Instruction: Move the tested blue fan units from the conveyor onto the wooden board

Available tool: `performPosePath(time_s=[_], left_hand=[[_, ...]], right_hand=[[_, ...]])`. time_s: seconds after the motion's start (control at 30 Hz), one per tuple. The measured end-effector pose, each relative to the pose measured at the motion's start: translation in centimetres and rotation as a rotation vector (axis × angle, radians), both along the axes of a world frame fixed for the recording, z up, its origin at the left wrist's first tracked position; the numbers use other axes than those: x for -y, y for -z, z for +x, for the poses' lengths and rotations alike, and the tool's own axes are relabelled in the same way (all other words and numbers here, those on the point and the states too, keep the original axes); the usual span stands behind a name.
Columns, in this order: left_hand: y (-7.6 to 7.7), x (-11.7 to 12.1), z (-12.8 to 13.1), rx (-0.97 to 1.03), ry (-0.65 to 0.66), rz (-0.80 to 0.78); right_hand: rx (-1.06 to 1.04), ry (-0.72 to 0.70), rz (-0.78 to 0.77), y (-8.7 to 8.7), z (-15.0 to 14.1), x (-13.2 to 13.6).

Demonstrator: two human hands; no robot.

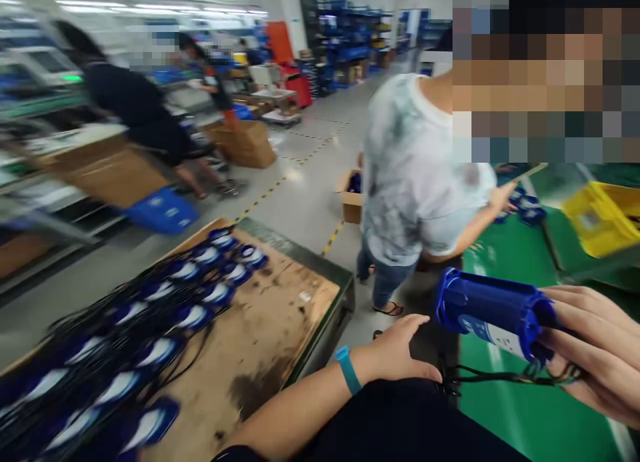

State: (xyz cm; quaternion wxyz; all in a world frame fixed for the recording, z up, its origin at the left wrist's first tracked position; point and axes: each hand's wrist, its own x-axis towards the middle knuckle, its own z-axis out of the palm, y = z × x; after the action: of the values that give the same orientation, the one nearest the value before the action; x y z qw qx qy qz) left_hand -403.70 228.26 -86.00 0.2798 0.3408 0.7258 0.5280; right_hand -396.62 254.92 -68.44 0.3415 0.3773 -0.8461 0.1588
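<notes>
My right hand (595, 352) grips the back end of a blue plastic device (493, 312) with a white label and a black cord (500, 377) trailing from it. The device is held over the edge of a green table (525, 415). My left hand (400, 352), with a teal band on the wrist, reaches toward the cord just left of the device; its fingers are curled, thumb apart, and I cannot see anything in them. To my left a cart (320, 315) with a brown board carries several rows of the same blue devices (150, 329) with black cords.
A person in a pale shirt (417, 175) stands close ahead at the green table, hand near more blue devices (525, 209). A yellow bin (603, 219) sits at right. A cardboard box (353, 195) is on the floor. Other people work at benches at left.
</notes>
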Motion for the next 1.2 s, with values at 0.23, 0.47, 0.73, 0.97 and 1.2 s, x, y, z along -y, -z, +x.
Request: performPosePath(time_s=[0.23, 0.47, 0.73, 0.97, 1.2], left_hand=[[-2.1, 12.7, 7.1, 0.026, -0.351, 0.208], [0.3, 17.9, 11.0, 0.118, -0.690, 0.252], [3.6, 21.1, 11.2, 0.508, -1.168, 0.431], [4.2, 21.7, 10.4, 0.700, -1.456, 0.650], [3.8, 22.1, 9.9, 0.785, -1.507, 0.767]], right_hand=[[-0.110, -0.504, 0.008, -1.8, -7.4, 17.4], [-0.043, -0.810, 0.154, 4.5, -15.0, 39.1], [0.155, -0.926, 0.666, 19.4, -17.6, 54.5], [0.179, -1.011, 0.783, 24.3, -17.9, 58.6], [0.132, -1.057, 0.782, 24.8, -18.6, 59.7]])
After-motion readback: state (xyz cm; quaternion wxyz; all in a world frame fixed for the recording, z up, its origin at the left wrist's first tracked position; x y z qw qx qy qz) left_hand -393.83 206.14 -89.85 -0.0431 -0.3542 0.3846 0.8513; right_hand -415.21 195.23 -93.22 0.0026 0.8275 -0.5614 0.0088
